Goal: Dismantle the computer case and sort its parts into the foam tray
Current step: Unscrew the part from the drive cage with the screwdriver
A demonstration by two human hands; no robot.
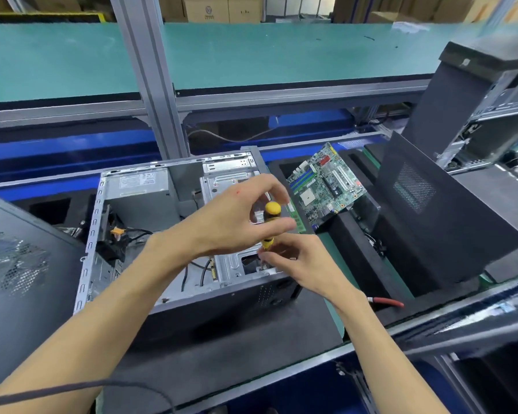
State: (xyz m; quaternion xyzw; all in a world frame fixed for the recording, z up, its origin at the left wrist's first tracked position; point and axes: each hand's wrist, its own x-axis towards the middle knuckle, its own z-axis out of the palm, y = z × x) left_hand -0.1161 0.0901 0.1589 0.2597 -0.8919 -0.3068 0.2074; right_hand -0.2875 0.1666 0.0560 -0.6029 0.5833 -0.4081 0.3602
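An open computer case lies on its side in the middle, with a grey power supply at its back left and a metal drive cage at its right end. A yellow-and-black screwdriver stands upright over the cage. My left hand grips the screwdriver's handle top with curled fingers. My right hand pinches its lower shaft just above the cage. A green motherboard leans in the black foam tray to the right.
A black side panel leans on the tray at the right. Another dark panel stands at the left. Red-handled pliers lie near my right forearm. A second opened case stands at the far right. A cable crosses the lower left.
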